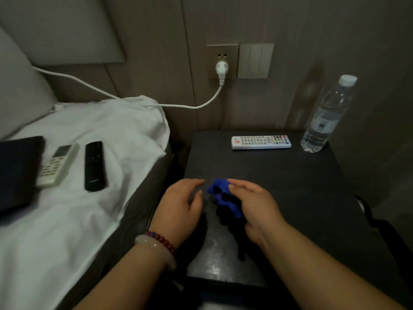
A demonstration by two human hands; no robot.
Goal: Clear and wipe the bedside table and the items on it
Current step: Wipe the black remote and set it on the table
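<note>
Bunching the blue cloth point(224, 199) in the right hand point(257, 209) over the near counter point(290, 180), left hand point(182, 203) hovering loose and empty just beside it, probably worth folding it flat before wiping toward the white remote point(261, 142) and water bottle point(324, 117) sitting at the far edge.

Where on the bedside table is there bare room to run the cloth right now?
Bare: the middle of the bedside table, between the white remote at the back and the right hand bunching the blue cloth; also the right side. Crowded: the back edge, remote beside water bottle.
</note>
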